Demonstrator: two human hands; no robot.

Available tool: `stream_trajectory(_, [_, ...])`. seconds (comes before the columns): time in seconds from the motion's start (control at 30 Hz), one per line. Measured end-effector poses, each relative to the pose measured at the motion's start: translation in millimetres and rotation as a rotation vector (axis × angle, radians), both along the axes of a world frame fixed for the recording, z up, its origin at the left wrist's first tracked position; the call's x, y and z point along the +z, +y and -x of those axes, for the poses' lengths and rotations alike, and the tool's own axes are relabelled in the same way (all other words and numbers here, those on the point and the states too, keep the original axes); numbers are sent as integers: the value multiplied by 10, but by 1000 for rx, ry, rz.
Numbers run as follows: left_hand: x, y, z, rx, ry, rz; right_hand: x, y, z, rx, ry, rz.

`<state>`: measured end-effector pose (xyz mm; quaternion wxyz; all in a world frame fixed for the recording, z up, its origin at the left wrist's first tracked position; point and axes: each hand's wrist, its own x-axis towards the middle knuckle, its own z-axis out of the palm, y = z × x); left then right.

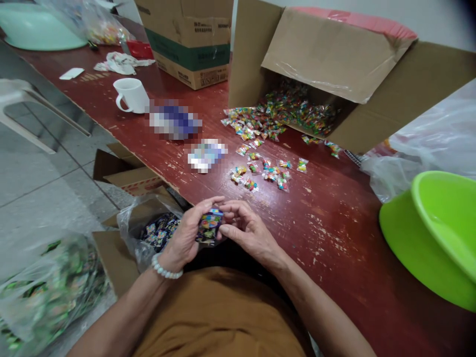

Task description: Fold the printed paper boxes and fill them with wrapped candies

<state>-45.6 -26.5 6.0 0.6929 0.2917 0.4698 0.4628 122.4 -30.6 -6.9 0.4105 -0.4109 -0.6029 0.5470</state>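
Note:
Both my hands are held together over the edge of a worn red wooden table (pixel 316 218). My left hand (pixel 182 238), with a white bead bracelet (pixel 166 267) on its wrist, grips a small colourful foil packet (pixel 208 227). My right hand (pixel 249 230) pinches the same packet from the other side. Further up the table lies a scattered group of small, bright wrapped packets (pixel 260 171). More of them spill from an open cardboard box (pixel 327 64) lying on its side.
Below my left hand, a clear bag in a cardboard box (pixel 156 230) holds dark packets. A fuller plastic bag (pixel 48 292) sits on the floor. A white mug (pixel 131 95), blurred items, a cardboard carton and a green basin (pixel 435 238) stand on the table.

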Motion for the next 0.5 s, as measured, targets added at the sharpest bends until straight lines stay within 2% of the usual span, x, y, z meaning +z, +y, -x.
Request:
stream_trajectory(0.07, [-45,-12,295,84,248,-86,-42,60,-77,-86,38,90])
stream_trajectory(0.13, [-132,-10,675,151,579,-153,-55,136,-194,-210,26,108])
stream_trajectory(0.2, [-231,23,1017,132,947,-169,-51,208,-300,-286,1,96])
stream_trajectory(0.27, [-293,114,1193,111,1172,-205,-55,259,-350,-304,-22,85])
stream_trajectory(0.33, [-289,297,1152,118,1347,-336,-87,285,-337,-297,-28,79])
stream_trajectory(0.4, [-227,582,956,148,1503,-485,-150,291,-288,-278,-21,94])
stream_trajectory(0.43, [-187,754,837,153,1566,-512,-187,290,-265,-268,-17,106])
stream_trajectory(0.5, [-120,1111,633,134,1672,-455,-260,285,-238,-260,-17,118])
